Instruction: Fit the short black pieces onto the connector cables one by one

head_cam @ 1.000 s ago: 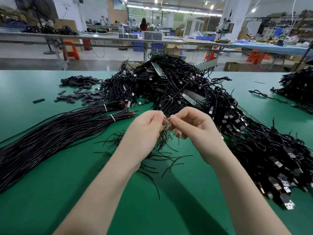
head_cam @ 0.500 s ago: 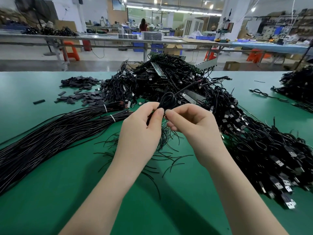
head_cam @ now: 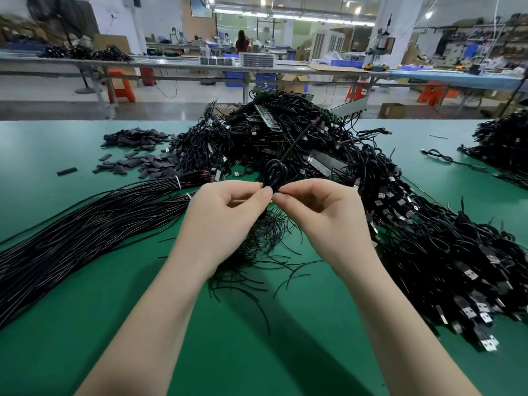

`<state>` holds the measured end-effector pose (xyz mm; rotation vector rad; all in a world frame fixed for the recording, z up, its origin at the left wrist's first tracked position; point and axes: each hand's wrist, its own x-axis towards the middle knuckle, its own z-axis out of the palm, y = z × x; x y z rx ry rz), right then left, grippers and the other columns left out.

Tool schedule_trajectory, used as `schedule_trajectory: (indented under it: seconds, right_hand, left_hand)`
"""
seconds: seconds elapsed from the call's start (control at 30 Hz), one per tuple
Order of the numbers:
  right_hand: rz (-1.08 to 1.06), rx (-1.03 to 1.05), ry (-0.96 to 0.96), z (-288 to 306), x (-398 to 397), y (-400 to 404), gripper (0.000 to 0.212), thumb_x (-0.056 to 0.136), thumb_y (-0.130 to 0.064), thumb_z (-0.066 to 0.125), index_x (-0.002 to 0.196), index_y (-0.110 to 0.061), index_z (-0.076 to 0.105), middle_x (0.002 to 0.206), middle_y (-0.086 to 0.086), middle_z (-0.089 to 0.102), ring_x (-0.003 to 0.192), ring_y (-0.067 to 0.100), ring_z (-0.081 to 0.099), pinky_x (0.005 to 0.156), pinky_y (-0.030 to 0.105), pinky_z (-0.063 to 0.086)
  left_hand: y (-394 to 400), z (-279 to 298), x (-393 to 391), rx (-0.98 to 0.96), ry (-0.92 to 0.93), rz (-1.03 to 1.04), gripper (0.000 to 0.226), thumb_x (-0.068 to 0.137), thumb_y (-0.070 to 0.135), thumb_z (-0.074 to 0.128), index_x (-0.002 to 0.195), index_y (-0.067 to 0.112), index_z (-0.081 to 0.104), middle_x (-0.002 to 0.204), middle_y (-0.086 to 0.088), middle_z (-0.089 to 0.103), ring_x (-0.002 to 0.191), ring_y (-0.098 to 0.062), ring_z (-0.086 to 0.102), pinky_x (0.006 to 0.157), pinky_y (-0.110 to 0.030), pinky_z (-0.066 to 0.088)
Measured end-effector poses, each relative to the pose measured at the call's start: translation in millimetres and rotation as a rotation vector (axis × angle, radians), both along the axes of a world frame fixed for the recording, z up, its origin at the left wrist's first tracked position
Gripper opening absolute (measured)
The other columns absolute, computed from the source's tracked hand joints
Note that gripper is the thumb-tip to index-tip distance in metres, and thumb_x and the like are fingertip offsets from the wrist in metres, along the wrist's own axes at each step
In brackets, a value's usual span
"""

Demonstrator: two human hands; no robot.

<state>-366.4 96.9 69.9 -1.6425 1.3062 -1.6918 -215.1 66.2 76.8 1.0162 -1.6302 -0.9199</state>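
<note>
My left hand (head_cam: 225, 212) and my right hand (head_cam: 323, 212) meet fingertip to fingertip over the green table (head_cam: 85, 324). Both pinch one black cable (head_cam: 275, 174), which curls into a small loop just above the fingers; its free end rises up and to the right. A heap of flat short black pieces (head_cam: 137, 155) lies at the far left. Thin black offcuts (head_cam: 268, 244) are scattered under my hands. Whether a short piece sits between my fingertips is hidden.
A bundle of long black cables (head_cam: 85, 224) tied with white bands runs to the left. A large tangle of USB connector cables (head_cam: 414, 224) fills the centre and right. Another cable pile (head_cam: 505, 144) sits at the far right edge. Workbenches stand beyond the table.
Both hands have risen a little away from me, still pinched together. The cable's loop now stands above the fingertips and its free end points up to the right.
</note>
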Motion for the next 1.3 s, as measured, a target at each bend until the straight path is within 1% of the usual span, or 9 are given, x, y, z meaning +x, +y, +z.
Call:
schedule_trajectory:
  seconds: [0.2, 0.5, 0.7, 0.8, 0.9, 0.97, 1.07, 1.2, 1.3]
  right_hand:
    - [-0.214, -0.338, 0.338, -8.5, 8.3, -1.3, 0.005, 0.082, -0.005, 0.075, 0.086, -0.008, 0.074, 0.08, -0.004, 0.07, 0.076, 0.006, 0.063, 0.072, 0.018, 0.05]
    - [-0.35, -0.668, 0.628, -15.2, 11.9, -1.7, 0.009, 0.082, 0.009, 0.07, 0.086, 0.003, 0.075, 0.079, 0.013, 0.069, 0.073, 0.029, 0.066, 0.072, 0.033, 0.053]
    - [-0.226, -0.718, 0.805, -7.5, 4.1, -3.4, 0.013, 0.088, 0.007, 0.061, 0.087, 0.006, 0.074, 0.08, 0.015, 0.066, 0.072, 0.031, 0.062, 0.07, 0.035, 0.051]
    - [-0.158, -0.575, 0.581, -4.8, -0.5, -3.8, 0.016, 0.085, 0.007, 0.066, 0.09, -0.003, 0.077, 0.085, 0.01, 0.067, 0.079, 0.023, 0.064, 0.073, 0.028, 0.051]
    - [0.014, -0.283, 0.153, 0.5, -1.1, -0.5, 0.022, 0.083, 0.004, 0.07, 0.092, -0.015, 0.074, 0.085, -0.003, 0.07, 0.081, 0.01, 0.066, 0.076, 0.021, 0.05]
    - [0.171, -0.104, -0.157, 4.0, -2.1, 2.1, 0.02, 0.08, 0.001, 0.072, 0.088, -0.017, 0.067, 0.081, -0.006, 0.069, 0.077, 0.01, 0.064, 0.075, 0.022, 0.051]
    - [0.408, 0.087, -0.457, 6.6, -3.9, 4.0, 0.017, 0.076, -0.005, 0.068, 0.081, -0.013, 0.054, 0.078, 0.001, 0.064, 0.078, 0.019, 0.06, 0.077, 0.025, 0.053]
    - [0.432, 0.178, -0.643, 8.3, -0.6, 4.6, 0.015, 0.075, -0.006, 0.068, 0.082, -0.011, 0.056, 0.076, 0.004, 0.067, 0.074, 0.016, 0.068, 0.072, 0.021, 0.054]
    - [0.277, 0.318, -0.527, 9.5, 0.9, 5.1, 0.022, 0.066, -0.037, 0.076, 0.077, -0.018, 0.074, 0.076, 0.001, 0.07, 0.068, 0.011, 0.065, 0.063, 0.018, 0.052]
  left_hand:
    - [-4.0, 5.6, 8.8, 0.105, 0.069, -0.156, 0.014, 0.081, 0.033, 0.067, 0.077, 0.028, 0.079, 0.079, 0.0, 0.075, 0.076, -0.012, 0.068, 0.079, -0.035, 0.053]
    - [-3.9, 12.0, 14.7, 0.164, 0.082, -0.151, 0.019, 0.074, 0.038, 0.069, 0.069, 0.022, 0.078, 0.069, -0.001, 0.073, 0.065, -0.008, 0.066, 0.07, -0.028, 0.046]
    - [-5.0, 12.4, 17.3, 0.365, 0.149, -0.194, 0.009, 0.076, 0.027, 0.076, 0.071, 0.02, 0.079, 0.069, -0.002, 0.072, 0.062, -0.01, 0.065, 0.059, -0.021, 0.047]
    - [-1.8, 13.5, 13.8, 0.328, 0.173, -0.218, 0.013, 0.069, 0.036, 0.074, 0.074, 0.025, 0.08, 0.07, 0.001, 0.072, 0.062, -0.006, 0.065, 0.052, -0.01, 0.045]
    - [-1.2, 12.5, 11.7, 0.263, 0.235, -0.254, 0.02, 0.068, 0.041, 0.071, 0.079, 0.028, 0.08, 0.078, 0.003, 0.074, 0.072, -0.007, 0.067, 0.064, -0.011, 0.048]
    - [-1.4, 11.6, 11.9, 0.254, 0.262, -0.292, 0.017, 0.07, 0.04, 0.077, 0.082, 0.028, 0.08, 0.083, 0.002, 0.075, 0.076, -0.008, 0.068, 0.07, -0.014, 0.052]
    - [-0.7, 10.7, 11.6, 0.323, 0.315, -0.409, 0.016, 0.076, 0.031, 0.068, 0.086, 0.026, 0.081, 0.087, 0.003, 0.075, 0.079, -0.007, 0.068, 0.074, -0.017, 0.054]
    - [1.2, 10.9, 9.4, 0.333, 0.357, -0.449, 0.015, 0.077, 0.028, 0.072, 0.088, 0.024, 0.08, 0.088, 0.002, 0.074, 0.079, -0.008, 0.069, 0.073, -0.018, 0.054]
    - [0.0, 12.9, 11.5, 0.25, 0.346, -0.351, 0.019, 0.07, 0.032, 0.068, 0.083, 0.025, 0.08, 0.083, 0.003, 0.075, 0.077, -0.006, 0.068, 0.07, -0.016, 0.053]
